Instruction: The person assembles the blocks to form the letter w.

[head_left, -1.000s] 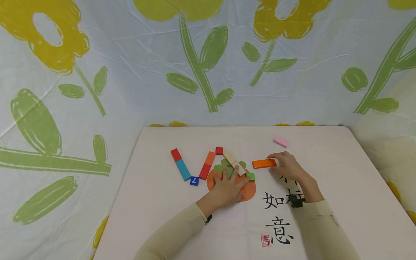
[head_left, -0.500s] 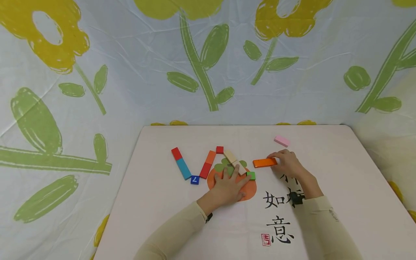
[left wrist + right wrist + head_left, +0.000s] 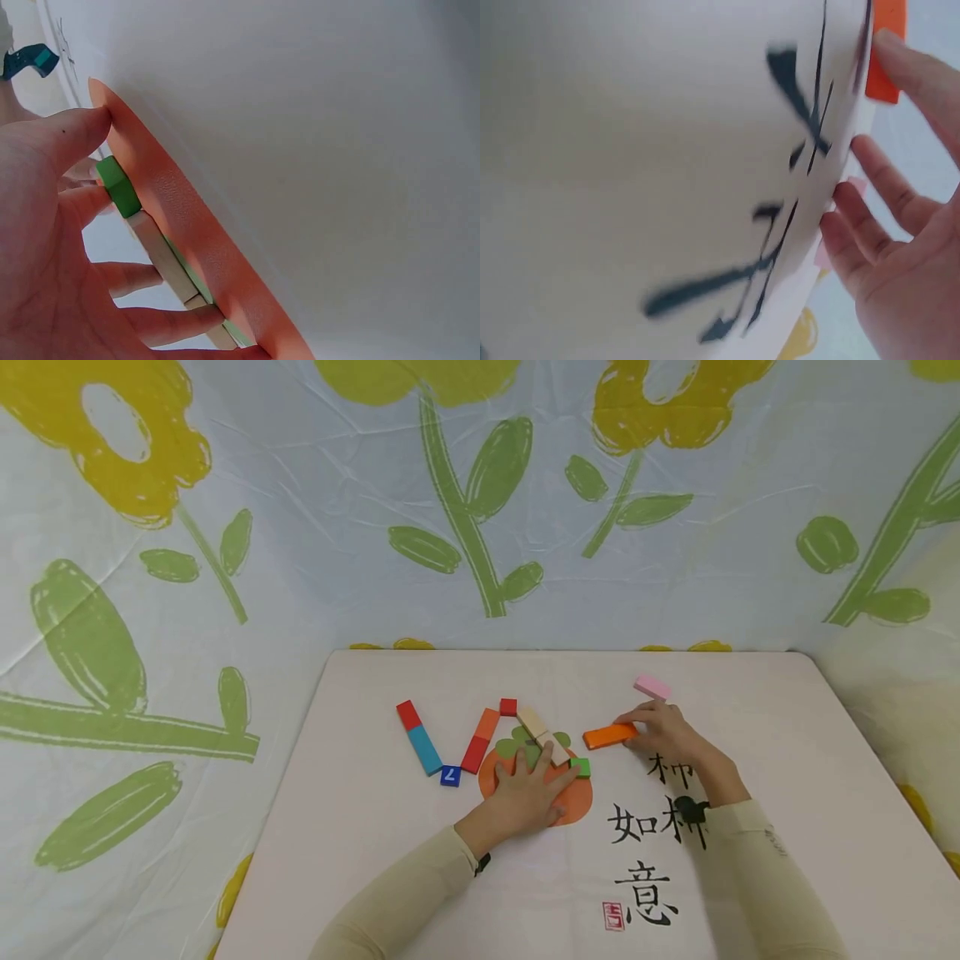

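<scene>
In the head view my right hand (image 3: 667,732) pinches the right end of an orange block (image 3: 606,737) lying on the table. The right wrist view has the thumb against that block (image 3: 883,81), while the other fingers lie on the table sheet. My left hand (image 3: 521,795) rests on the printed orange fruit with its fingers spread. Its fingertips touch a small green block (image 3: 118,187) and two beige blocks (image 3: 166,259) set end to end. The beige pair (image 3: 534,724) slants from a small red cube (image 3: 507,707) down to the green block (image 3: 581,767).
Further left, a red block (image 3: 408,716) and a blue block (image 3: 425,751) slant down to a dark blue cube (image 3: 450,776) marked 7. From there an orange-and-red pair (image 3: 478,741) slants upward. A pink block (image 3: 652,687) lies beyond my right hand. Flowered cloth (image 3: 300,527) walls the table.
The orange block has turned slightly, its right end swinging away from me with my right hand. My left hand and the other blocks stay where they were.
</scene>
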The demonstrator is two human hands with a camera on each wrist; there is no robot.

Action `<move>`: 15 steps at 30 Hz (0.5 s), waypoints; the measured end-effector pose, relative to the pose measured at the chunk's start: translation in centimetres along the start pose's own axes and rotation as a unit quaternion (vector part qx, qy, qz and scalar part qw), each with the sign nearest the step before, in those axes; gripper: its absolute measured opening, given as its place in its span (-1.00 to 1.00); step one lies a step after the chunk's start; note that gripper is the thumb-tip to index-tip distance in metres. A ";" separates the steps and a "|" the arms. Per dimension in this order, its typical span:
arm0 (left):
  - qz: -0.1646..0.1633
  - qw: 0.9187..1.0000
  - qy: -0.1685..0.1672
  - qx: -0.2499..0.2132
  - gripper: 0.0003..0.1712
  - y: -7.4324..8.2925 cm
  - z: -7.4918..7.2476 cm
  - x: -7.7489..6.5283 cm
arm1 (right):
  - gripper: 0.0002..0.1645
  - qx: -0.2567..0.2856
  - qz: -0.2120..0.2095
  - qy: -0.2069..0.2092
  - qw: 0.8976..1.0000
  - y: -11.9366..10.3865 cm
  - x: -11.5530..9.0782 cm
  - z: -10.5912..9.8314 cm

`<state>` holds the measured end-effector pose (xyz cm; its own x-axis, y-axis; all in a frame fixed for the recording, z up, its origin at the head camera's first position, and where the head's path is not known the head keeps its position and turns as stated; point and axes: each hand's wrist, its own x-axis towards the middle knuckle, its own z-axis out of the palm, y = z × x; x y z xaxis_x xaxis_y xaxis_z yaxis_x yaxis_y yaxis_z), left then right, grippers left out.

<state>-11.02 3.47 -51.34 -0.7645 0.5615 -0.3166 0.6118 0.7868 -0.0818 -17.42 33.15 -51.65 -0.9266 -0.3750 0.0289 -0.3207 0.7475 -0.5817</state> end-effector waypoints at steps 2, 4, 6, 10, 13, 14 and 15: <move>0.001 1.000 0.002 -0.003 -0.16 0.0 0.0 -0.1 | -0.66 -0.007 -0.044 0.005 0.999 0.4 0.4 -0.2; 0.001 1.000 0.003 -0.006 -0.16 0.0 0.1 -0.1 | -0.66 -0.014 -0.092 0.009 0.996 0.8 0.8 -0.3; 0.001 1.000 0.004 -0.007 -0.16 -0.1 0.1 -0.1 | -0.66 -0.021 -0.124 0.007 0.992 1.1 1.2 -0.4; 0.001 1.000 0.003 -0.006 -0.17 0.0 0.1 -0.2 | -0.63 -0.019 -0.137 0.001 0.990 1.2 1.8 -0.3; 0.002 1.000 0.004 -0.004 -0.17 -0.1 0.0 -0.2 | -0.60 -0.016 -0.133 0.006 0.991 0.6 2.1 -0.1; 0.002 1.000 0.004 -0.003 -0.17 -0.1 0.0 -0.2 | -0.59 -0.013 -0.127 0.006 0.992 0.4 2.2 0.0; 0.002 1.000 0.004 -0.003 -0.17 -0.1 0.0 -0.2 | -0.58 -0.012 -0.119 0.006 0.993 0.2 2.3 0.0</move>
<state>-10.95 3.29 -51.23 -0.7633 0.5676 -0.3086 0.6145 0.7853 -0.0754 -19.58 32.46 -51.71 -0.8260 -0.5362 0.1738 -0.5359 0.6514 -0.5372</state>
